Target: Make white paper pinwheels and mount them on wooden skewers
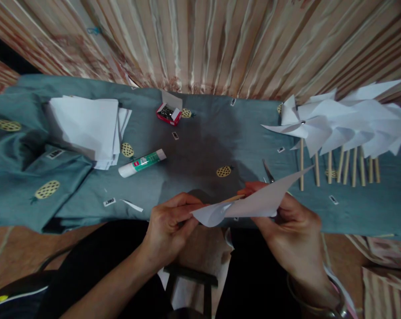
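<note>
Over the teal-clothed worktop [193,146], a cut paper sheet [253,201] is being pinched by both hands, left hand [172,221] and right hand [293,226]. A wooden stick [231,199] is being held against it. Best kept centred, corners curled gently, probably.

A white paper sheet [253,201] with curled, folded corners is held up above the tabletop's near edge, at about 6 o'clock. A thin wooden stick [232,199] lies flat across it.
</note>
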`<state>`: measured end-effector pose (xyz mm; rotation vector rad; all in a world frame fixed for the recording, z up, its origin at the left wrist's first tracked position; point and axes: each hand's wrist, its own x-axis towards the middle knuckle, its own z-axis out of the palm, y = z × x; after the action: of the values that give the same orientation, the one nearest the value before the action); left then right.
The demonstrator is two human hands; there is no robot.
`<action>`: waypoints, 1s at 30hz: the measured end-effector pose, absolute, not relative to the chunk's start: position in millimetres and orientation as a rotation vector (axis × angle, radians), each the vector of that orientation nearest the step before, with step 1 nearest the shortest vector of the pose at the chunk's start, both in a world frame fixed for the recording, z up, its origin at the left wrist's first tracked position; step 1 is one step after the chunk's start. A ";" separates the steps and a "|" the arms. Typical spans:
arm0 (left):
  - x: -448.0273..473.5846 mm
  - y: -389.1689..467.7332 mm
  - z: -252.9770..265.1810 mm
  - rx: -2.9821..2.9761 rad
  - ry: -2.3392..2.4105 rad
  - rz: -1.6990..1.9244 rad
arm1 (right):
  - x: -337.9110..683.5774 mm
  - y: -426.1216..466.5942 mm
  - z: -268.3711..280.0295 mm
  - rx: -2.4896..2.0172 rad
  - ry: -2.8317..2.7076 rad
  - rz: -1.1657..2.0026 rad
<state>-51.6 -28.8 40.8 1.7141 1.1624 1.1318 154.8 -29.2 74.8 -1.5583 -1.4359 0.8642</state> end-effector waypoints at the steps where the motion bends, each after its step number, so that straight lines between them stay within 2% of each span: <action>1: -51.7 -28.9 40.9 1.720 1.163 1.125 | 154.7 -29.6 75.0 -1.561 -1.432 0.867; 16: -51.3 -35.8 45.5 1.654 1.170 1.070 | 162.6 -37.2 81.5 -1.616 -1.563 0.800; 30: -43.1 -64.8 16.4 1.089 1.137 1.037 | 158.9 -19.9 95.6 -1.693 -2.059 0.796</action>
<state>-43.1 -64.8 16.4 1.0891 1.1373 1.0367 158.9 -19.9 95.6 -1.6930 -2.0595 0.7959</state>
